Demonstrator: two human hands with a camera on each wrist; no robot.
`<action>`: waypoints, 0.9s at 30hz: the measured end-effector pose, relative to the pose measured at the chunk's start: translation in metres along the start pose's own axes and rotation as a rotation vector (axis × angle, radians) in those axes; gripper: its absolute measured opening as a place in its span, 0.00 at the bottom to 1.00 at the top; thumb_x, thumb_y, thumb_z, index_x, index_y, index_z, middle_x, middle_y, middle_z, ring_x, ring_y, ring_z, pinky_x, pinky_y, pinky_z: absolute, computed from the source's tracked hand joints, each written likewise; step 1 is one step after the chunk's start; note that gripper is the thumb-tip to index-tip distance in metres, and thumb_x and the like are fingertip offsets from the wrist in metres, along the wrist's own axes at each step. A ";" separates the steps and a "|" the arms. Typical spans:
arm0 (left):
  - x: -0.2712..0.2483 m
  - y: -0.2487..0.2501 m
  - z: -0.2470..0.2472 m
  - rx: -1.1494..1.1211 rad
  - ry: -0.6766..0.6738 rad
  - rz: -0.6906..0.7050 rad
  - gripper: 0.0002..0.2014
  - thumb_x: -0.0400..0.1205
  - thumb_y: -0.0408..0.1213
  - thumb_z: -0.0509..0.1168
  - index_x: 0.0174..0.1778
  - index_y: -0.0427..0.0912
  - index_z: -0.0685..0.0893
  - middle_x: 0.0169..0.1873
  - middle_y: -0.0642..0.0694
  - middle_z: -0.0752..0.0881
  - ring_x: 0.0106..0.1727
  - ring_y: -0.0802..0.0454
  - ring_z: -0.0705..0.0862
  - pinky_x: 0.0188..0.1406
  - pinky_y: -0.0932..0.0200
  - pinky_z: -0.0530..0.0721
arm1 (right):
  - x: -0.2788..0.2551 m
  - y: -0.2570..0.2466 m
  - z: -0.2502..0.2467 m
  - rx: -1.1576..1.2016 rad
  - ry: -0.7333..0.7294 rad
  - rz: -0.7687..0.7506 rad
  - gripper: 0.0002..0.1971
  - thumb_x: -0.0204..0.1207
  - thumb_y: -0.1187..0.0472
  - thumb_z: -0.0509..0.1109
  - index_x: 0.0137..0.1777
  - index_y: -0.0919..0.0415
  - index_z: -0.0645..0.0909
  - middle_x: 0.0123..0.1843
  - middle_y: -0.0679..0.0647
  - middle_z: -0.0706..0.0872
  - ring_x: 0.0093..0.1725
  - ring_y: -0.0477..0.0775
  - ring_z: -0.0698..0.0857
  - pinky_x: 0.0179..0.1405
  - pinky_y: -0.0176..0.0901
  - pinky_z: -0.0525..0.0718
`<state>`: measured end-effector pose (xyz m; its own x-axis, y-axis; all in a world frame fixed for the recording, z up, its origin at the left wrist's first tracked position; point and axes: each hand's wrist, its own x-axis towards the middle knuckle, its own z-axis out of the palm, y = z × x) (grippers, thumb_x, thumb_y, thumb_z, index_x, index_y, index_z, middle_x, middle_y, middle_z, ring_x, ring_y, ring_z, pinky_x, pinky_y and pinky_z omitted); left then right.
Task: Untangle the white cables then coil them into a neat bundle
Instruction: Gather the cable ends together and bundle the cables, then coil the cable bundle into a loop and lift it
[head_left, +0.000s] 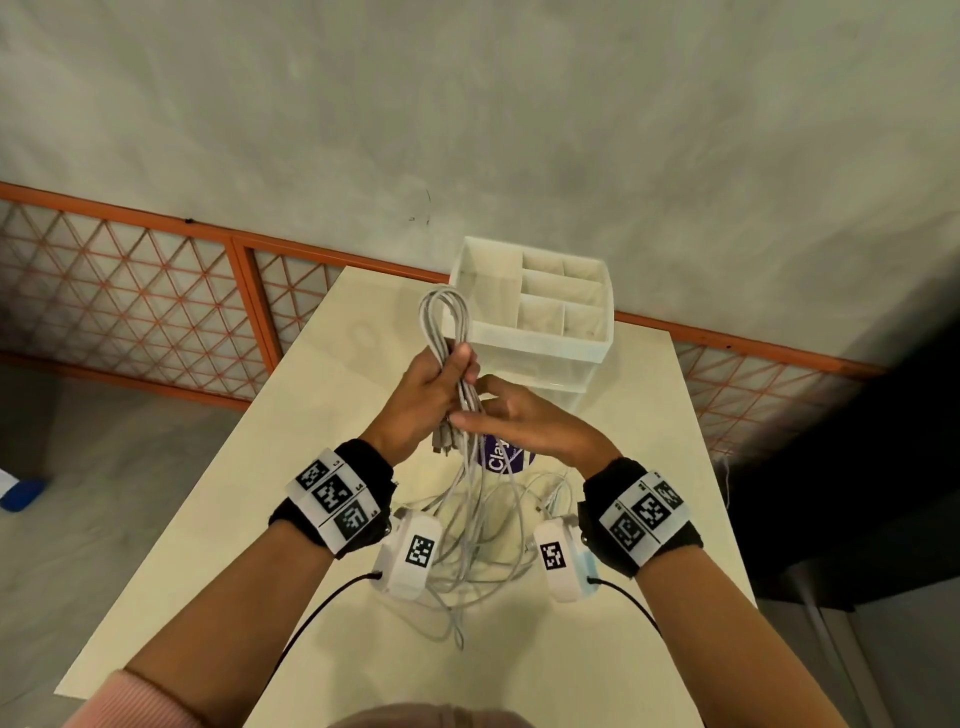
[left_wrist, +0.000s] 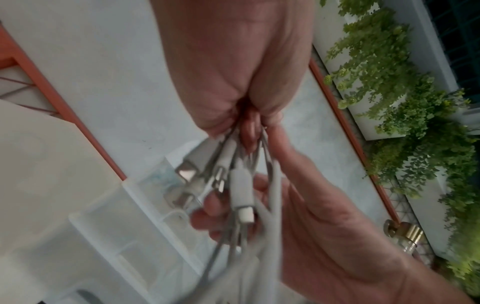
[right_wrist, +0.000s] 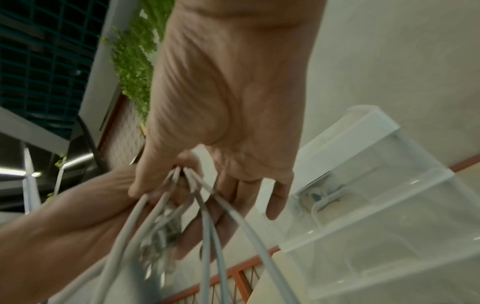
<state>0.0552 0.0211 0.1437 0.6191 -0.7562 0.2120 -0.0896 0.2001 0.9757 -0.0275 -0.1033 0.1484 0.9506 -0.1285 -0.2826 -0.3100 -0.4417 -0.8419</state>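
Above the bench, the left hand grips the looped white cables, the right hand pinches their strands — light, limp, probably best held mid-fold.

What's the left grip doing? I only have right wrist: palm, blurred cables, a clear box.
Observer: Head view: the left grip holds a folded bunch of the white cables. Their loop stands up above the fist, in front of a white compartment box.
Operator: Rest gathered?
Observer: No. Loose lengths hang down into a tangle on the table, between the wrists.
Operator: Plug ends?
Observer: Left wrist view: several connectors bunch just below the left fist, with the right grip around the strands there.
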 end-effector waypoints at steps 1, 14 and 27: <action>0.000 0.000 -0.002 -0.011 0.001 -0.011 0.14 0.89 0.38 0.49 0.39 0.40 0.71 0.31 0.48 0.72 0.28 0.60 0.76 0.26 0.69 0.77 | 0.002 0.002 -0.002 -0.004 0.003 0.006 0.34 0.68 0.37 0.73 0.62 0.65 0.76 0.57 0.72 0.85 0.60 0.71 0.84 0.66 0.58 0.80; 0.012 0.002 -0.025 0.104 0.244 0.096 0.18 0.90 0.39 0.48 0.43 0.33 0.77 0.18 0.60 0.75 0.20 0.63 0.64 0.22 0.70 0.66 | -0.003 -0.006 -0.009 0.304 -0.072 -0.060 0.07 0.85 0.60 0.58 0.46 0.61 0.72 0.27 0.49 0.70 0.25 0.48 0.78 0.38 0.45 0.85; 0.019 -0.008 -0.023 -0.331 0.442 -0.141 0.16 0.88 0.45 0.53 0.36 0.44 0.74 0.19 0.56 0.72 0.22 0.59 0.70 0.23 0.65 0.70 | -0.012 -0.014 0.019 -0.275 -0.037 -0.182 0.18 0.86 0.49 0.51 0.53 0.54 0.82 0.27 0.46 0.68 0.26 0.40 0.71 0.32 0.32 0.71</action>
<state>0.0856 0.0192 0.1384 0.8815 -0.4711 -0.0325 0.2230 0.3546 0.9080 -0.0352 -0.0782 0.1551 0.9871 0.0047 -0.1597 -0.1143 -0.6780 -0.7261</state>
